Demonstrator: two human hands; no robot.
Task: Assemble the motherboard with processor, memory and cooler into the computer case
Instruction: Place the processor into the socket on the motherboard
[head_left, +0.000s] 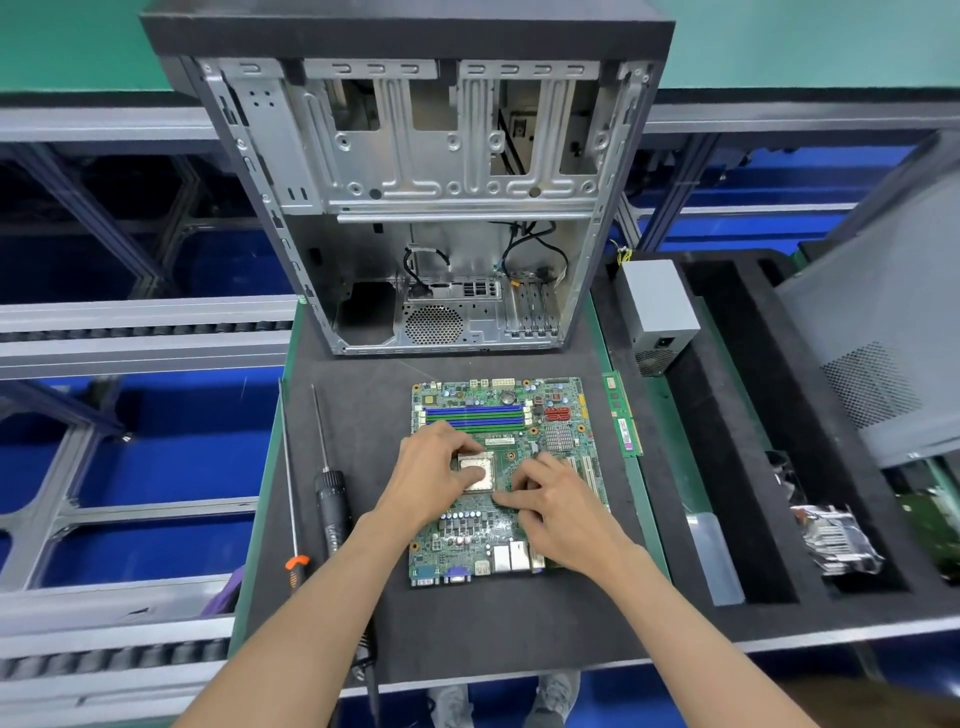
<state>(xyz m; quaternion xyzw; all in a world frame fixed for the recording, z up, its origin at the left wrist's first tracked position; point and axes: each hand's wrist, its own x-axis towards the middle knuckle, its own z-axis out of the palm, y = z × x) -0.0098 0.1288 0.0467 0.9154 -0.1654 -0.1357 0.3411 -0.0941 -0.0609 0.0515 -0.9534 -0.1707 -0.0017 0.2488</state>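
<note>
The green motherboard (483, 525) lies flat on the black mat (363, 415), in front of the open computer case (431, 208). A silver processor (485, 480) sits in the socket at the board's middle. My left hand (436, 467) grips it, thumb flat on top and fingers curled over its far edge. My right hand (561, 509) rests on the board at the socket's right side, fingers bent down; what they touch is hidden. A green memory stick (623, 415) lies to the right of the board. A bagged cooler (836, 540) sits in the foam tray.
A black electric screwdriver (330, 493) and a long orange-handled tool (291, 499) lie left of the board. A grey power supply (657, 312) and a grey side panel (883, 364) stand at the right. Conveyor rails and blue bins run along the left.
</note>
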